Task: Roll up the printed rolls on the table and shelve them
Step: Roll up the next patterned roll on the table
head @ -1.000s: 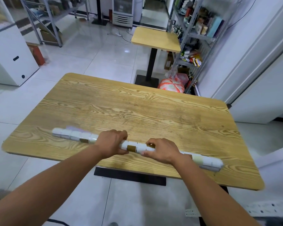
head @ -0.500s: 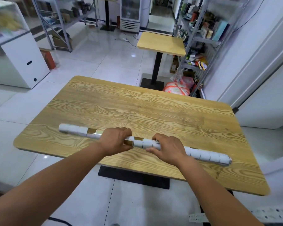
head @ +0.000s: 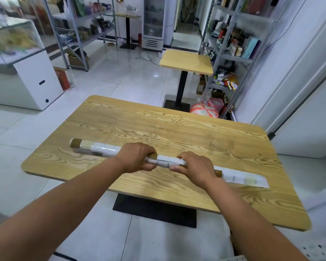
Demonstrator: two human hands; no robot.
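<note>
Far left: glass-topped display case (head: pixel 21 59) on the floor, with metal shelving (head: pixel 79 29) behind it. Centre: wood-grain counter (head: pixel 177 125) carrying one printed roll (head: pixel 166 161), white with brown and beige patches. The roll lies crosswise on the near half of the counter, its left end farther from the person than its right. Left end blurred, dark smear beneath it; cannot tell whether that end is off the surface. Left hand (head: pixel 137 157) grasps the roll left of its middle, fingers curled over the top, thumb on the near side. Right hand (head: pixel 195 166) grasps it just beside, a short bare stretch of roll between the hands, fingers wrapped over, thumb at the near edge. Right end looks flatter and rests on the counter. Beyond the counter: small table (head: pixel 186 61), then a stocked shelf rack (head: pixel 233 46) with a pink-orange bag (head: pixel 207 110) at its foot.
</note>
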